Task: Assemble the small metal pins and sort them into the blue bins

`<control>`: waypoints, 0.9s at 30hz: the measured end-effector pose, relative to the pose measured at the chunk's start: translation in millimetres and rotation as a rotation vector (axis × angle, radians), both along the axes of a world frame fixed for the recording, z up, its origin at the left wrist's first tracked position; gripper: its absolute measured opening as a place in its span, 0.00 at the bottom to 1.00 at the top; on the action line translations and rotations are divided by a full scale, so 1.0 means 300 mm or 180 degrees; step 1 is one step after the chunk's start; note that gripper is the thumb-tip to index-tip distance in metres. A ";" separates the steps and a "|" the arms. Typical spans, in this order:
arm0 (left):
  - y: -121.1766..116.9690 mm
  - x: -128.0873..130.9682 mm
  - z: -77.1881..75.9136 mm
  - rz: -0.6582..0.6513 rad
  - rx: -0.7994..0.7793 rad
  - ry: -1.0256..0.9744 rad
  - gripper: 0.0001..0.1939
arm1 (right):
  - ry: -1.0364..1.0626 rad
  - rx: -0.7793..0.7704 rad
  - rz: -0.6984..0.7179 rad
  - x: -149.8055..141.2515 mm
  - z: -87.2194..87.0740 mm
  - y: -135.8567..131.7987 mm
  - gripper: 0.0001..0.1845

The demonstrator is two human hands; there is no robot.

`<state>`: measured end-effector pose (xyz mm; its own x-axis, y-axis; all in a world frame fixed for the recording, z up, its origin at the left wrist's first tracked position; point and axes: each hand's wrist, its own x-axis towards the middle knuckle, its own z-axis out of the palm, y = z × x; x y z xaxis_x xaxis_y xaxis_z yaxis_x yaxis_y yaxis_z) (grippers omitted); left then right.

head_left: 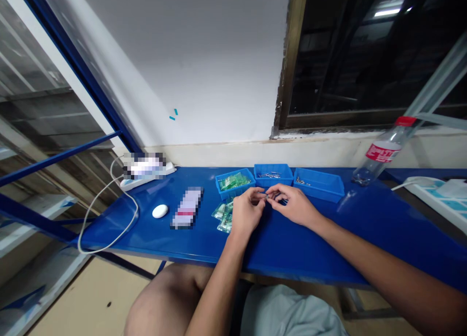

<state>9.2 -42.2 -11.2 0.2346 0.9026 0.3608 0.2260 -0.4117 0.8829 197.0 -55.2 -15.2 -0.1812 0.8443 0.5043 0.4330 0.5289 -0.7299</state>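
Observation:
My left hand (248, 210) and my right hand (292, 204) meet over the blue table (365, 229), fingertips pinched together on a small metal part (267, 195) between them. Just behind the hands stand three blue trays: the left tray (223, 191) holds small green packets, the middle tray (288, 176) a few metal pieces, the right tray (321, 189) some tiny parts. A pile of green packets (222, 217) lies on the table beside my left wrist.
A clear plastic bottle (383, 153) with a red label and cap leans at the back right. A white oval object (159, 211), a blurred flat item (187, 208) and a power strip with a white cable (98, 200) lie at the left. A white board (438, 197) lies at the right edge.

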 end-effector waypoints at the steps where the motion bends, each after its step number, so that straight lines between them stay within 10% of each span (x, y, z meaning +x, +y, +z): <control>1: -0.002 0.000 0.004 -0.0013 -0.0007 -0.0012 0.15 | -0.0027 0.0052 0.0016 -0.001 0.001 -0.001 0.09; 27: -0.011 0.000 0.013 0.0069 0.0030 0.0374 0.12 | 0.0024 -0.0220 -0.0119 -0.001 -0.007 0.001 0.09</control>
<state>9.3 -45.6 -7.5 0.2562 0.9047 0.3405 0.3367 -0.4137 0.8459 196.7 -54.9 -17.5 -0.1453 0.8833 0.4457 0.4457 0.4606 -0.7676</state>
